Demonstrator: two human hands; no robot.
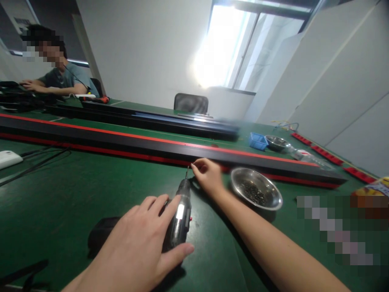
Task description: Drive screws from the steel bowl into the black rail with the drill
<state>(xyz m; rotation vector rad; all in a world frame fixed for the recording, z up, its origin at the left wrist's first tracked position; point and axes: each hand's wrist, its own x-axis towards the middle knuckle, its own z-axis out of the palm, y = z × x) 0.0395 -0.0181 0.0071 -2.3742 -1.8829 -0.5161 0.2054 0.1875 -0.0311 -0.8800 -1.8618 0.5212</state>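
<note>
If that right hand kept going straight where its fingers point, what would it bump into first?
Probably the drill bit: its tip looks right by the fingertips of the right hand, perhaps already touching; depth is hard to judge.

Shiny metal bowl, smooth-looking.

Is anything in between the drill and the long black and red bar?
Yes, the right hand: its fingertips are at the tip of the drill, close to the bar. I can't tell if they hold something tiny.
</note>
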